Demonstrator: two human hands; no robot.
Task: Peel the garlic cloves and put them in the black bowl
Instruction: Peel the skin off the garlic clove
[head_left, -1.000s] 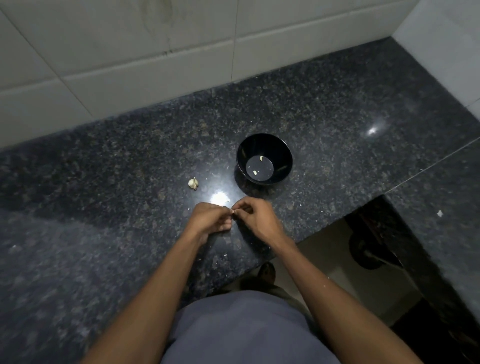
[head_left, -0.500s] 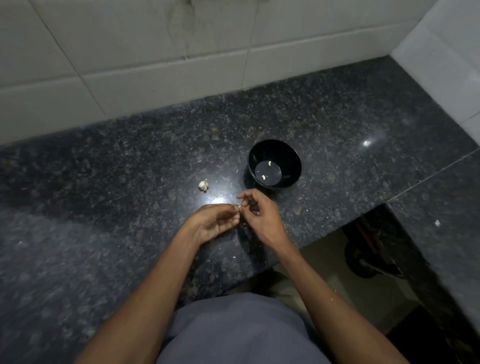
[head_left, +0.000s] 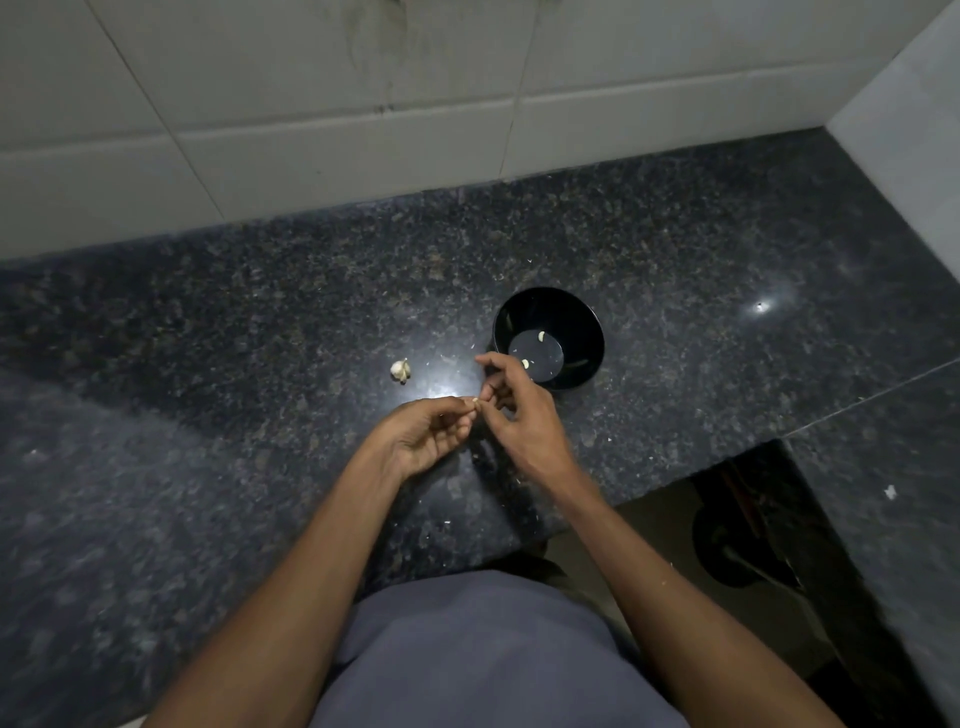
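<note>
My left hand (head_left: 428, 434) pinches a small garlic clove (head_left: 474, 400) at its fingertips, above the dark granite counter. My right hand (head_left: 519, 410) meets it from the right, fingers curled and picking at the clove's skin. The black bowl (head_left: 584, 319) stands just behind my right hand and holds two peeled cloves (head_left: 541, 336). A piece of garlic bulb (head_left: 400, 370) lies on the counter to the left of the bowl.
Bits of garlic skin lie scattered on the granite counter (head_left: 208, 364) around my hands. A tiled wall (head_left: 363, 104) runs along the back and the right. The counter has a cut-out at the lower right with dark objects (head_left: 737, 551) below.
My hands stay together on the clove. My right index finger has lifted away from the clove. The camera has tilted, so more wall shows.
</note>
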